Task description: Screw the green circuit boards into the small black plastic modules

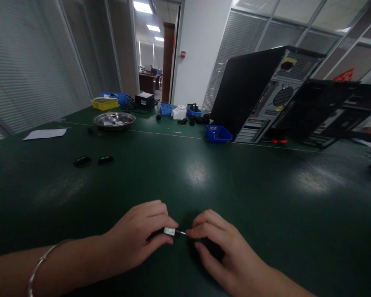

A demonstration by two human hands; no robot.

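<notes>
My left hand pinches a small dark block with a pale label between thumb and fingers, low in the middle of the view. A thin silvery metal piece lies between the block's right end and the fingertips of my right hand. Those right fingertips are closed on its right end, and most of what they hold is hidden. Whether the metal piece is joined to the block I cannot tell. Both hands are just above or resting on the dark green table.
Two small black pieces lie on the left. Behind them are a white sheet and a round metal dish. Further back stand a yellow tray, a blue bin and a large black computer case. A red-handled tool lies right.
</notes>
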